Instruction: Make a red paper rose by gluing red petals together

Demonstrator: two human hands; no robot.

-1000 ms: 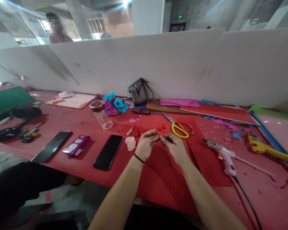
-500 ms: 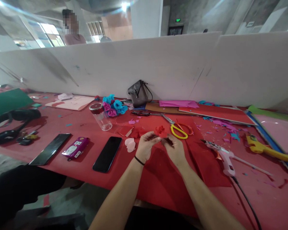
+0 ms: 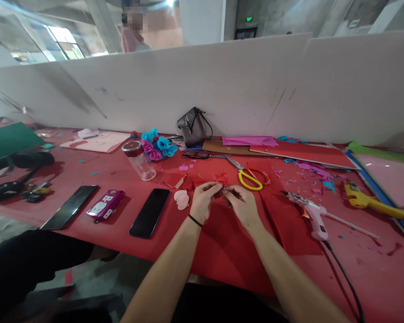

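My left hand [image 3: 204, 202] and my right hand [image 3: 241, 204] meet over the red-covered table, both with thumb and fingertips pinched together. Between them is a red paper flower [image 3: 221, 178]; its ragged petals show just past the left fingertips. A small pale bit shows at the right fingertips, too blurred to name. Beyond the right hand lie yellow-handled scissors [image 3: 250, 180], blades pointing away. Pale pink paper petals [image 3: 181, 199] lie left of my left hand. Red paper [image 3: 289, 229] spreads to the right of my right hand.
A black phone [image 3: 150, 213], a glass jar [image 3: 142, 163] and blue and pink paper flowers [image 3: 158, 146] stand left. On the right lie a pink glue gun [image 3: 314, 215] with its cord and a yellow glue gun [image 3: 373, 202]. A small bag [image 3: 192, 128] leans against the white partition [image 3: 222, 85].
The red flower, upright above my fingers before, now shows less, behind the left fingertips. Both hands have turned slightly and pinch lower. A person behind the partition has moved right.
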